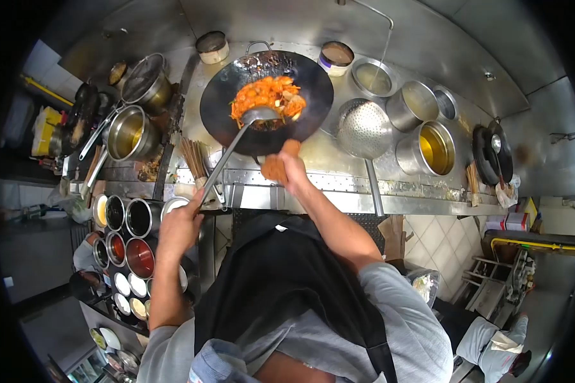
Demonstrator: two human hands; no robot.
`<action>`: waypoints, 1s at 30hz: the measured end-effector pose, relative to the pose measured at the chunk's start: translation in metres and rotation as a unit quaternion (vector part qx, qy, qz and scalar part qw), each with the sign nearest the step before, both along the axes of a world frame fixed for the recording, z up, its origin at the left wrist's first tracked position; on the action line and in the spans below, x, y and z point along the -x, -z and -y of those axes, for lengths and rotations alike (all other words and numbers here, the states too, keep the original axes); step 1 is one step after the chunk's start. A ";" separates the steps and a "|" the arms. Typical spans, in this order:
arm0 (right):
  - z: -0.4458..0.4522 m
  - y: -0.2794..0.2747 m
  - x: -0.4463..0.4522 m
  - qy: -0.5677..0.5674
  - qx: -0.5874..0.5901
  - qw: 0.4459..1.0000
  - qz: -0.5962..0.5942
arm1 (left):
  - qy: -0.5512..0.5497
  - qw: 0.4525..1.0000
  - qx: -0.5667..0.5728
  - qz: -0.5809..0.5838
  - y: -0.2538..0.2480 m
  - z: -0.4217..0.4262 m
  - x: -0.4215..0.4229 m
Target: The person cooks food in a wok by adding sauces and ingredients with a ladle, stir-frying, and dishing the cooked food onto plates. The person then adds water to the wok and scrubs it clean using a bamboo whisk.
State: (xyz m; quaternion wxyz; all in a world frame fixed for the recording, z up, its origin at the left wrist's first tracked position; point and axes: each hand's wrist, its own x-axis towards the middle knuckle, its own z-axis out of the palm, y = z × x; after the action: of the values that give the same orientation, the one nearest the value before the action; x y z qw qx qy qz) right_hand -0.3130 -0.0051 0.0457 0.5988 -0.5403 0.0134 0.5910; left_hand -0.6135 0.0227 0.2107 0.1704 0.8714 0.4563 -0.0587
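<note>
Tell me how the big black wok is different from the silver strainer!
The wok is black, but the strainer is silvery. The wok is wider than the strainer. The wok holds orange food, while the strainer is dotted with little holes and shows no food. Both have a round bowl shape.

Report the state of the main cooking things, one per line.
Round black metal wok, uncovered, holding orange food
Long grey metal ladle, gripped by left hand, touching the food
Orange-brown cloth, bunched in right hand at wok's near edge
Round silver perforated metal strainer, set down, unheld
Cylindrical silver pot right of strainer, uncovered, holding yellow liquid
</note>
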 end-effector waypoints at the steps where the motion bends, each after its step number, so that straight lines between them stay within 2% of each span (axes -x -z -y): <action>1: 0.023 0.002 0.012 0.010 -0.012 1.000 -0.003 | -0.015 0.999 -0.015 0.025 0.019 0.000 -0.002; 2: 0.046 0.005 0.022 0.020 -0.024 1.000 -0.005 | -0.030 0.998 -0.029 0.050 0.034 0.001 -0.002; 4: 0.090 0.055 0.017 -0.083 -0.082 0.979 0.167 | -0.043 0.996 -0.039 0.069 0.037 0.010 0.003; 7: 0.083 0.053 0.010 -0.052 -0.059 0.995 0.065 | -0.057 0.996 -0.026 0.071 0.016 0.020 0.022; 8: 0.062 0.014 0.008 -0.011 -0.070 0.995 -0.074 | -0.080 0.995 0.015 0.065 0.000 0.019 0.025; 9: 0.039 -0.012 0.005 0.019 -0.044 0.997 -0.068 | -0.074 0.996 0.026 0.036 -0.018 0.017 0.029; 10: 0.014 -0.006 -0.007 0.002 -0.030 0.997 -0.071 | -0.067 0.997 0.032 0.010 -0.033 0.012 0.031; 11: -0.006 0.023 -0.020 -0.033 -0.108 0.988 -0.101 | -0.063 0.997 0.038 0.012 -0.042 0.009 0.035; 13: -0.036 0.026 -0.028 -0.012 -0.029 0.998 -0.058 | -0.067 0.996 0.054 0.008 -0.053 0.002 0.039; 14: -0.045 0.027 -0.029 -0.007 0.013 0.999 -0.037 | -0.070 0.996 0.055 0.013 -0.054 0.001 0.037; 16: -0.057 0.046 -0.034 -0.017 0.017 0.999 -0.036 | -0.079 0.995 0.053 0.022 -0.055 -0.003 0.031; 20: -0.066 0.072 -0.045 -0.081 -0.020 0.995 -0.046 | -0.089 0.993 0.038 0.074 -0.014 -0.006 0.028; 22: -0.066 0.064 -0.043 -0.070 0.008 0.997 -0.034 | -0.094 0.991 0.058 0.080 -0.015 -0.003 0.022; 24: -0.065 0.060 -0.037 -0.052 0.021 0.997 -0.048 | -0.083 0.992 0.072 0.069 -0.036 -0.004 0.023; 26: -0.036 -0.010 -0.011 0.002 0.021 0.998 -0.057 | -0.080 0.988 0.134 0.017 -0.084 -0.008 0.031; 28: -0.033 -0.017 -0.007 -0.004 0.024 0.997 -0.071 | -0.058 0.982 0.161 0.076 -0.087 -0.014 0.056; 30: -0.020 -0.018 -0.002 -0.001 0.033 0.996 -0.088 | -0.022 0.993 0.111 0.023 -0.083 -0.022 0.044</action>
State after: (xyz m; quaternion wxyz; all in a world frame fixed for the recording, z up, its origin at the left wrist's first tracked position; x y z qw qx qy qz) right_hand -0.3113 0.0153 0.0634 0.5768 -0.5055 0.0851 0.6360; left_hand -0.6579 0.0446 0.2942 0.2778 0.8378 0.4621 -0.0856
